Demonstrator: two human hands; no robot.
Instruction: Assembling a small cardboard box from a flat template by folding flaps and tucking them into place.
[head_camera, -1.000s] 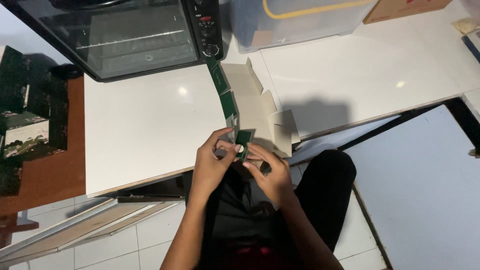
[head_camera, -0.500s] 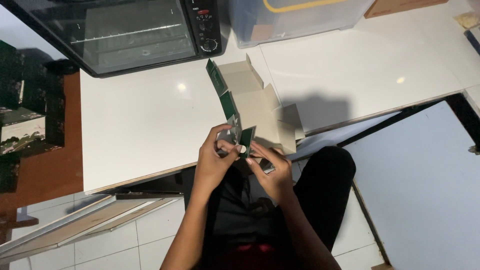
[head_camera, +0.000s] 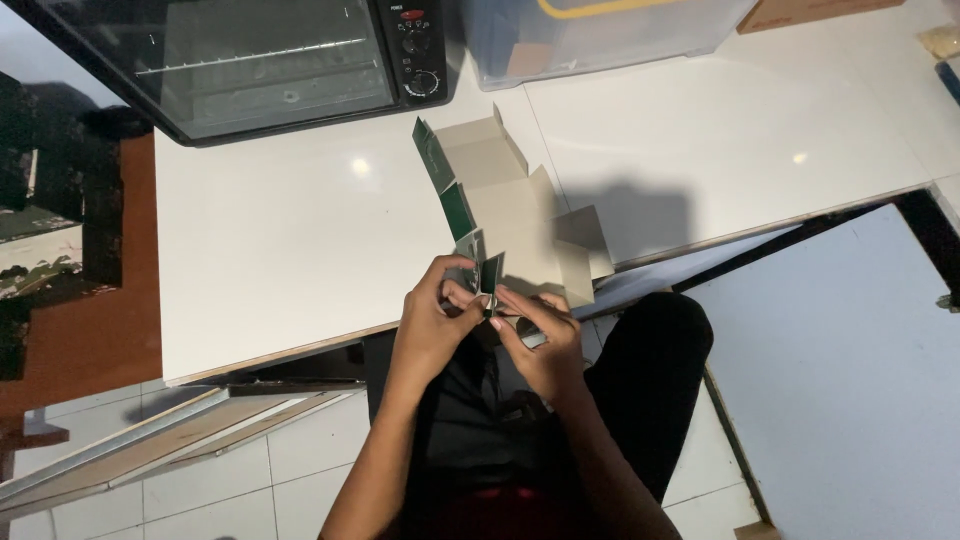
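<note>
So the main thing here is an unfolded cardboard box blank (head_camera: 515, 215), plain grey-brown on the inside and dark green on the outer face. It lies partly on the white counter (head_camera: 290, 250), with its near end hanging over the front edge and its flaps sticking out in a few directions. The far flap points toward the oven, and the green side shows along the left edge where the panels bend up.

Both hands are on the near end of it. The left hand (head_camera: 432, 325) has its fingers curled and pinching one of the small green flaps, and the right hand (head_camera: 545, 340) is closed on the flap right next to it, so the two hands nearly touch, just past the counter's edge and above the person's lap.

Further out, a black toaster oven (head_camera: 250, 55) with a glass door sits at the back left of the counter, knobs on its right side. Just right of it is a clear plastic storage bin (head_camera: 600, 35). Below the counter is white tiled floor (head_camera: 240, 480).
</note>
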